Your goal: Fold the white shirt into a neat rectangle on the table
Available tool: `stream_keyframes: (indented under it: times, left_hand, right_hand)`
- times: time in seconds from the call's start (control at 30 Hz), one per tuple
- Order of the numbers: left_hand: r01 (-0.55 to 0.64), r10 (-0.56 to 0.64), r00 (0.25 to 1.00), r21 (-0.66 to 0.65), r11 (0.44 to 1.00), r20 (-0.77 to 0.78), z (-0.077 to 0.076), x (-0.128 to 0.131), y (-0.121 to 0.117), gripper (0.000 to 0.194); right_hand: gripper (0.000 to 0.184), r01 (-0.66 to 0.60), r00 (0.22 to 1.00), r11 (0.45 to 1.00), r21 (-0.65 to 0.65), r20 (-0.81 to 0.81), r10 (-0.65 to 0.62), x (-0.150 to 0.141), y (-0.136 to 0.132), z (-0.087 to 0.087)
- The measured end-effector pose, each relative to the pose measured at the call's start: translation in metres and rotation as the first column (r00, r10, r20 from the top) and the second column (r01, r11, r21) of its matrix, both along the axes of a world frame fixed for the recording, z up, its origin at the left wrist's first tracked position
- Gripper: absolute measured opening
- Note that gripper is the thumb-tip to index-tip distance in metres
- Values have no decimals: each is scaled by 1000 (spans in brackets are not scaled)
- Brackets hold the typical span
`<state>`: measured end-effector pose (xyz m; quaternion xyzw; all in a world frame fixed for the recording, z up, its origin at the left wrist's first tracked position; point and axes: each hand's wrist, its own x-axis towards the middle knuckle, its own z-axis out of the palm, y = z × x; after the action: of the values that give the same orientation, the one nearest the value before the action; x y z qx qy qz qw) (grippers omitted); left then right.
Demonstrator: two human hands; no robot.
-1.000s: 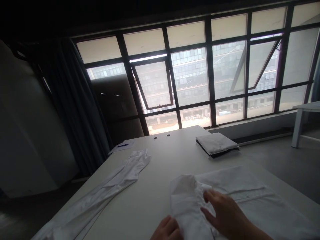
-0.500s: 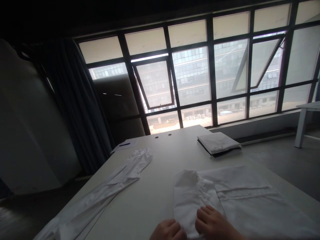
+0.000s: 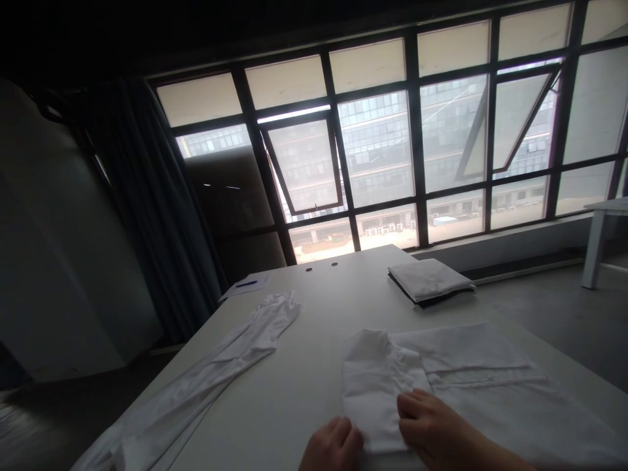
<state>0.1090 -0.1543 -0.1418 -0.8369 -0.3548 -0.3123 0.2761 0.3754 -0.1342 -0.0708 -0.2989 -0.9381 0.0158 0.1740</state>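
Observation:
A white shirt (image 3: 481,412) lies on the near right of the table, its left part folded over and its button strip running across the right part. My left hand (image 3: 333,445) is closed on the shirt's near left edge, fingers curled into the cloth. To its right, my right hand (image 3: 434,425) pinches the folded layer, with the fingertips pressed together on the fabric. The lower edge of the shirt runs out of the picture.
Along the table's left side stretches another white garment (image 3: 235,353). A stack of folded clothes (image 3: 429,281), white over dark, sits at the far right edge. Paper with a pen (image 3: 246,284) lies at the far left corner of the white table (image 3: 318,314).
My right hand has shifted a little right and away from me along the folded cloth. My left hand has moved slightly up at the shirt's edge.

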Motion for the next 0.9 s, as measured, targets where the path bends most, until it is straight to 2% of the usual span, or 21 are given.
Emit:
stream_keyframes:
  times: [0.1, 0.17, 0.33, 0.57, 0.8, 0.9]
  left_hand:
    - [45, -45, 997, 2, 999, -69, 2, -2, 2, 18]
    - [62, -65, 993, -30, 998, -99, 2, -2, 4, 20]
    - [102, -123, 985, -166, 981, -117, 4, -3, 4, 19]
    - [192, -215, 968, -168, 967, -130, 19, -9, 0, 16]
    - [304, -332, 942, -276, 912, -57, 11, -12, 5, 14]
    - [312, -367, 927, -392, 865, -72, 12, -17, 5, 14]
  right_hand:
    - [17, 28, 999, 990, -137, 34, -23, 0, -4, 6]
    - [18, 45, 998, 983, -177, 55, -36, 0, -4, 7]
    - [22, 62, 995, 979, -194, 88, -46, 4, -5, 11]
    - [25, 93, 992, 969, -228, 106, -70, 9, -6, 8]
    - [25, 65, 993, 967, -247, 115, -37, 11, -1, 5]
    - [23, 56, 993, 966, -253, 118, -27, 16, -3, 8]
